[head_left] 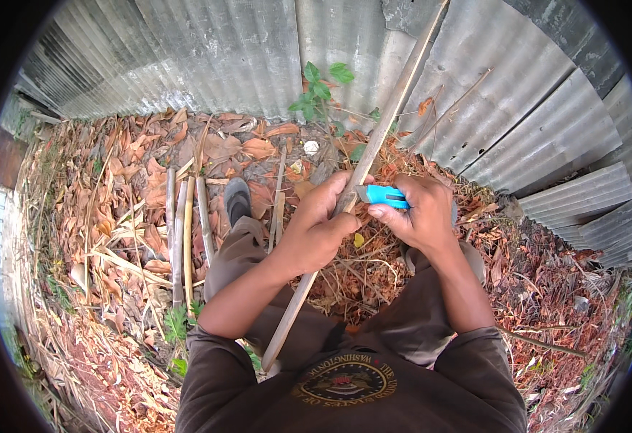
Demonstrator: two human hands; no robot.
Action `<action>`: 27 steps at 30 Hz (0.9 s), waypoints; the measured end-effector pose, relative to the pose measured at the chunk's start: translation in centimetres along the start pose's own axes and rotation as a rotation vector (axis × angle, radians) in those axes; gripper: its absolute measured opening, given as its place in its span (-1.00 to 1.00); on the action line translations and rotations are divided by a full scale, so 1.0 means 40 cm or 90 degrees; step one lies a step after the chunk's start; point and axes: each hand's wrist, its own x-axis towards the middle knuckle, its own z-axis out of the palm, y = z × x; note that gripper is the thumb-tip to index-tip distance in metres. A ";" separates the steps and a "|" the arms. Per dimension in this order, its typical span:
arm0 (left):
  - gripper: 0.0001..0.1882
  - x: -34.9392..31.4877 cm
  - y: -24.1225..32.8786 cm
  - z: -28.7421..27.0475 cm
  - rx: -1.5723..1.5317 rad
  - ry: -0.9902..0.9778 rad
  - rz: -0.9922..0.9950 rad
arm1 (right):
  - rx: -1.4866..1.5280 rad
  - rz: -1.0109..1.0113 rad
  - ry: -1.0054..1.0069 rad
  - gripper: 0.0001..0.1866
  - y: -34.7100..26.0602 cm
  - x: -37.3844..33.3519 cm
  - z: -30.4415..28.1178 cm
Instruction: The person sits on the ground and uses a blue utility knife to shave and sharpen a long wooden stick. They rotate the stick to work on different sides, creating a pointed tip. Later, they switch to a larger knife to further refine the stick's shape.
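A long, thin strip of wood or split bamboo (381, 137) slants across the middle, from near my left elbow up to the far metal wall. My left hand (318, 227) is closed around it at about its midpoint. In my right hand (423, 213) is a utility knife (387, 196) with a bright blue handle. Its short blade points left and meets the strip's edge just beyond my left fingers, though I cannot tell how deep it sits. My right thumb presses along the near side of the handle.
Corrugated metal sheets (186, 58) form a wall along the far side and right. Several cut poles (179, 238) lie on dry leaves at the left, beside my shoe (237, 200). A green-leaved plant (317, 90) grows by the wall. Reddish litter (547, 303) covers the ground at right.
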 end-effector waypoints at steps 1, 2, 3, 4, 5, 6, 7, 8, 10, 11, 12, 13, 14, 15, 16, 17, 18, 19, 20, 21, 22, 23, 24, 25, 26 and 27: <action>-0.43 0.001 -0.005 0.008 -0.007 0.000 0.009 | 0.001 0.000 0.000 -0.36 0.002 -0.001 0.002; -0.43 0.002 -0.010 0.014 -0.014 0.000 0.018 | 0.002 0.001 0.001 -0.35 0.004 -0.003 0.004; -0.45 0.002 -0.015 0.015 -0.017 0.001 0.019 | 0.002 -0.003 0.011 -0.35 0.005 -0.006 0.007; -0.46 0.004 -0.020 0.017 -0.021 0.002 0.020 | 0.002 -0.008 0.022 -0.34 0.008 -0.008 0.009; -0.48 0.006 -0.025 0.018 -0.024 0.004 0.022 | 0.001 -0.013 0.032 -0.34 0.010 -0.010 0.009; -0.48 0.008 -0.028 0.018 0.006 0.004 0.029 | -0.021 -0.020 0.035 -0.35 0.013 -0.009 0.005; -0.48 0.009 -0.032 0.020 0.036 0.004 0.035 | -0.042 -0.027 0.039 -0.35 0.017 -0.007 -0.001; -0.48 0.010 -0.034 0.022 0.067 0.005 0.041 | -0.063 -0.034 0.042 -0.36 0.022 -0.004 -0.004; -0.49 0.003 -0.018 0.036 0.078 0.016 0.019 | -0.040 0.047 0.045 -0.31 0.053 0.004 -0.002; -0.49 -0.001 -0.008 0.044 0.084 0.021 0.009 | -0.030 0.087 0.048 -0.29 0.061 0.007 -0.005; -0.49 -0.009 -0.001 0.045 0.093 0.017 -0.002 | 0.023 0.092 0.045 -0.29 0.050 0.002 -0.004; -0.49 -0.017 0.007 0.039 0.100 0.013 -0.010 | 0.011 0.068 0.015 -0.30 0.048 -0.006 0.003; -0.50 -0.020 0.012 0.036 0.108 0.009 -0.019 | 0.009 0.046 0.012 -0.30 0.041 -0.023 0.009; -0.49 -0.017 0.007 0.036 0.110 0.005 -0.013 | 0.007 0.024 0.008 -0.30 0.036 -0.038 0.014; -0.48 -0.019 0.000 0.035 0.116 0.006 -0.011 | 0.008 0.029 0.002 -0.30 0.036 -0.045 0.024; -0.46 -0.020 -0.004 0.035 0.122 0.007 -0.009 | -0.022 0.015 0.022 -0.29 0.042 -0.040 0.022; -0.47 -0.020 -0.004 0.038 0.132 0.012 -0.019 | -0.053 0.001 0.042 -0.29 0.055 -0.026 0.016; -0.47 -0.023 0.002 0.042 0.145 0.016 -0.034 | -0.079 -0.009 0.062 -0.29 0.064 -0.015 0.018; -0.47 -0.021 0.008 0.047 0.156 0.013 -0.043 | -0.081 0.022 0.082 -0.27 0.076 -0.003 0.016; -0.48 -0.020 0.007 0.052 0.151 0.009 -0.037 | -0.083 -0.004 0.125 -0.26 0.105 -0.001 0.021; -0.50 -0.019 0.002 0.053 0.147 0.007 -0.028 | -0.082 0.001 0.117 -0.26 0.105 0.001 0.021; -0.51 -0.019 -0.005 0.054 0.143 0.005 -0.020 | -0.081 0.006 0.108 -0.25 0.104 0.003 0.020; -0.52 -0.019 -0.015 0.053 0.150 0.001 0.004 | -0.086 -0.010 0.125 -0.26 0.109 0.003 0.022; -0.52 -0.019 -0.012 0.057 0.143 -0.007 -0.014 | -0.093 -0.024 0.142 -0.26 0.119 0.001 0.026; -0.52 -0.020 -0.010 0.060 0.137 -0.015 -0.032 | -0.099 -0.038 0.158 -0.26 0.128 -0.001 0.027; -0.51 -0.021 -0.007 0.064 0.131 -0.023 -0.050 | -0.102 -0.049 0.157 -0.26 0.134 -0.002 0.025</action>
